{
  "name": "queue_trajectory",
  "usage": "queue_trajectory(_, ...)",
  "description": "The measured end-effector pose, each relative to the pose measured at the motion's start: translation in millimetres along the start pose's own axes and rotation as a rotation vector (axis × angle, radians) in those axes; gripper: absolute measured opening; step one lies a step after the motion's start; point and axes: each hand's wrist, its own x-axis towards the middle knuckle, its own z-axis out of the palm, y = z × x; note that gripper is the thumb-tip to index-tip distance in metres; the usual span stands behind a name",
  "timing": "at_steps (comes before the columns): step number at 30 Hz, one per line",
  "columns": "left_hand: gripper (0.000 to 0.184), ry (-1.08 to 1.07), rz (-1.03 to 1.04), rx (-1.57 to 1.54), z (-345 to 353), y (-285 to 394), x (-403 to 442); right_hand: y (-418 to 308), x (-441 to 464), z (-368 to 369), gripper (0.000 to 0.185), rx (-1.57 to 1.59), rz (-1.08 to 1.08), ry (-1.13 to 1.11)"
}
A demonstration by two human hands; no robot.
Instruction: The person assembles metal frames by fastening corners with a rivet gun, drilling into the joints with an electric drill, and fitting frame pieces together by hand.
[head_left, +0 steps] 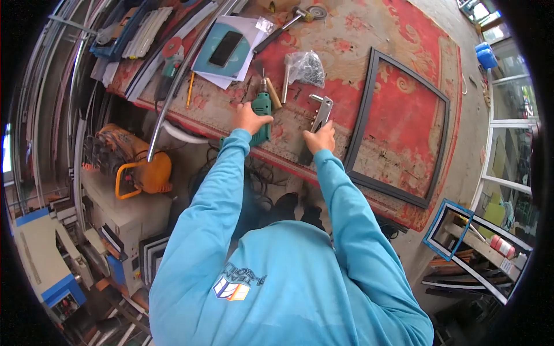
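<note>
My left hand (250,119) is closed round the body of a green power drill (262,105), its bit pointing toward the far side of the table. My right hand (321,138) grips the near end of a long, narrow silver metal fitting (324,113), which looks like a door handle plate. A short bar sticks out from its far end. Between the two hands lie small loose pieces on the worn red patterned cloth. Beyond them are a metal rod-like handle (286,81) and a clear plastic bag (306,68) of small hardware. A wooden handle (273,95) rests beside the drill.
A dark rectangular frame (359,121) lies on the table (404,26) at right. Farther left are a hammer (281,32), a phone (227,48) on papers, a pencil (190,89) and an angle grinder (168,66). An orange-yellow machine (151,171) stands below left.
</note>
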Motion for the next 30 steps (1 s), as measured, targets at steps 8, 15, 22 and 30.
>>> queue_trajectory(8,0.089,-0.073,0.015,-0.139,15,-5,14,100,-37,-59,0.038,0.971,-0.163,-0.456)
queue_trajectory(15,0.027,0.516,0.433,-0.313,11,52,35,211,-144,-150,0.049,0.748,-0.135,-0.226)
queue_trajectory(22,0.030,0.058,0.350,-0.346,42,110,132,400,-314,-128,0.030,0.323,0.442,0.028)
queue_trajectory(30,0.026,0.005,0.363,-0.148,57,140,152,670,-543,-46,0.037,-0.169,0.656,-0.385)
